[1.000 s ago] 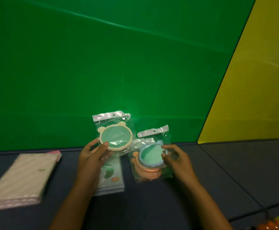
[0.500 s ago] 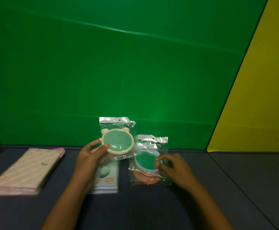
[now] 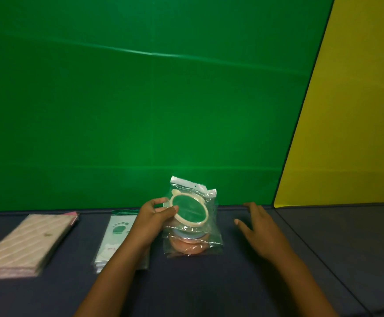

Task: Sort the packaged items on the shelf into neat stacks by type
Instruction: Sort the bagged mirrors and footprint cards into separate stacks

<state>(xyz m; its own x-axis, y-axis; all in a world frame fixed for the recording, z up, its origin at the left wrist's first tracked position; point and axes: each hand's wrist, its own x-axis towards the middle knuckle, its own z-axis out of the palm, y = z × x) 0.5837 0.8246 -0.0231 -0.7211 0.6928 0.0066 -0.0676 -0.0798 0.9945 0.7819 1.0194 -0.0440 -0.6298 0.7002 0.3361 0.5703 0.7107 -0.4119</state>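
cream-rimmed round item in its bag (image 3: 190, 208) pinched by left hand (image 3: 154, 216), tilted over the round-item stack (image 3: 192, 242) on the dark shelf (image 3: 209, 289). right hand (image 3: 258, 229) open, empty, just beside. paw-print packs (image 3: 118, 239) and striped packs (image 3: 26, 241) already stacked. likely last placement.

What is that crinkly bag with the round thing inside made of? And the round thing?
The bag looks like thin clear plastic film: see-through, wrinkled, with shiny glints. The round thing in the left hand seems to be smooth hard plastic: a cream rim with little ears around a flat green face, possibly a mirror; I can't be sure.
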